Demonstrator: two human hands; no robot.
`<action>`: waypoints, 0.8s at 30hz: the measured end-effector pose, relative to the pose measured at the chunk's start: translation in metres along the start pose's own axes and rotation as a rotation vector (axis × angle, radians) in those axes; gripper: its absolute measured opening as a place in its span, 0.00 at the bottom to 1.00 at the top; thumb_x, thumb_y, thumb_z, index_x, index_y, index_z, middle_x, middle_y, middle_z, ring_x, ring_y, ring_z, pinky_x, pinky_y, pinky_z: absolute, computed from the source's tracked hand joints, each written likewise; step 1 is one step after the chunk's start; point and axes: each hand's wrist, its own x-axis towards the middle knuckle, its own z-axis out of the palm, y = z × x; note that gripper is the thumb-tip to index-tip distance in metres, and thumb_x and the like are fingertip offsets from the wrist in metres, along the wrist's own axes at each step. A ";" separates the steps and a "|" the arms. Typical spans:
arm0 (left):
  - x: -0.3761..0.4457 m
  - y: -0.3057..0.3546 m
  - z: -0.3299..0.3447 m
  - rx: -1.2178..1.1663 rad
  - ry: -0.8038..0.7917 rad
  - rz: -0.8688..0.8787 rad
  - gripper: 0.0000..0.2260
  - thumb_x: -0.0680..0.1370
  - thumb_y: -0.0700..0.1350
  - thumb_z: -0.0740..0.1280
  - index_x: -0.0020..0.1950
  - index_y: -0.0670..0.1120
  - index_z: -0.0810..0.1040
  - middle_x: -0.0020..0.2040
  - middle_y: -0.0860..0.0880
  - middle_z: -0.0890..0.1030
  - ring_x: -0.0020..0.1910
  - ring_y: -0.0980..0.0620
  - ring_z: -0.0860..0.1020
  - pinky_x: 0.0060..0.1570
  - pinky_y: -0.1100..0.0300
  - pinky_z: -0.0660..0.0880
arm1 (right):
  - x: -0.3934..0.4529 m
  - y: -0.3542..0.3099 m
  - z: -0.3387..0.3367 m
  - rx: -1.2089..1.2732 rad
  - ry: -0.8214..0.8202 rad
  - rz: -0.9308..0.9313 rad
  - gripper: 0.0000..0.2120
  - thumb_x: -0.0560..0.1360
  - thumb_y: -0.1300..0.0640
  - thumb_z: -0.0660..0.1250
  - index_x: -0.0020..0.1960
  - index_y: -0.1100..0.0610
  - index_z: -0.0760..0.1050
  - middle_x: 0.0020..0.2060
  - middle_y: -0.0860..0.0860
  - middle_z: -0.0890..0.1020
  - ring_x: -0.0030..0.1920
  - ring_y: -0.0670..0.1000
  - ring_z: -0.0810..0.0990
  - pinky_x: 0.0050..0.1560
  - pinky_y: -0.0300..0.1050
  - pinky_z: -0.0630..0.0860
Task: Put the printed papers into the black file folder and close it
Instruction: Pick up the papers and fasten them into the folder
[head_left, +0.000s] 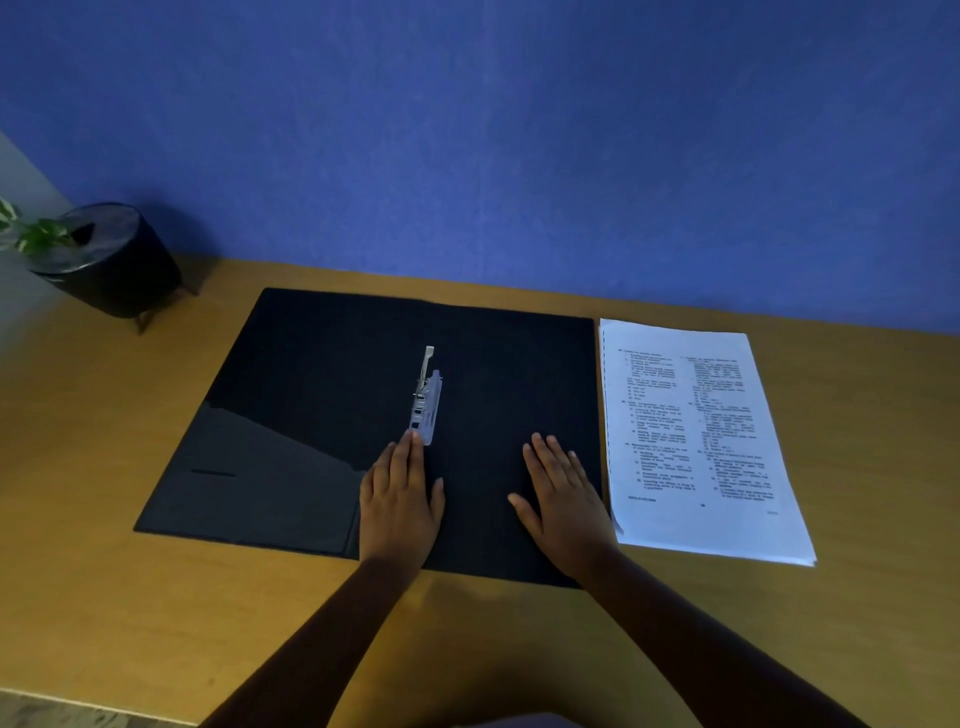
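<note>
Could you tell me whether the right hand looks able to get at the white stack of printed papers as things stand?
Probably yes. The right hand lies flat and empty on the open black file folder, right beside the white stack of printed papers, with nothing between them.

One head-worn camera looks forward and down, close over the wooden table (156, 597) toward the blue wall (467, 130).

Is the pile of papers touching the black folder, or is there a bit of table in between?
Cannot tell. In the head view the printed papers lie right beside the black file folder, edge against edge, but no clear gap or overlap shows.
</note>
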 end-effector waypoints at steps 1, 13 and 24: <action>0.000 0.000 0.000 0.001 -0.001 -0.002 0.28 0.76 0.55 0.50 0.70 0.40 0.66 0.67 0.41 0.73 0.65 0.43 0.72 0.60 0.46 0.71 | 0.000 0.000 0.000 0.000 -0.004 -0.002 0.42 0.72 0.34 0.30 0.74 0.59 0.54 0.75 0.55 0.59 0.73 0.50 0.48 0.71 0.48 0.44; 0.002 0.001 -0.002 -0.077 -0.025 -0.015 0.25 0.75 0.52 0.59 0.69 0.39 0.67 0.65 0.40 0.74 0.63 0.41 0.74 0.59 0.45 0.72 | -0.002 -0.004 -0.028 0.319 -0.001 0.083 0.41 0.69 0.32 0.37 0.75 0.54 0.48 0.76 0.49 0.53 0.71 0.40 0.40 0.72 0.41 0.41; -0.014 0.126 -0.020 -0.710 -0.226 0.179 0.21 0.79 0.43 0.60 0.72 0.44 0.63 0.71 0.47 0.66 0.69 0.53 0.63 0.64 0.68 0.58 | -0.034 0.081 -0.075 0.316 0.238 0.552 0.31 0.77 0.52 0.61 0.75 0.58 0.52 0.72 0.60 0.63 0.72 0.60 0.58 0.70 0.56 0.60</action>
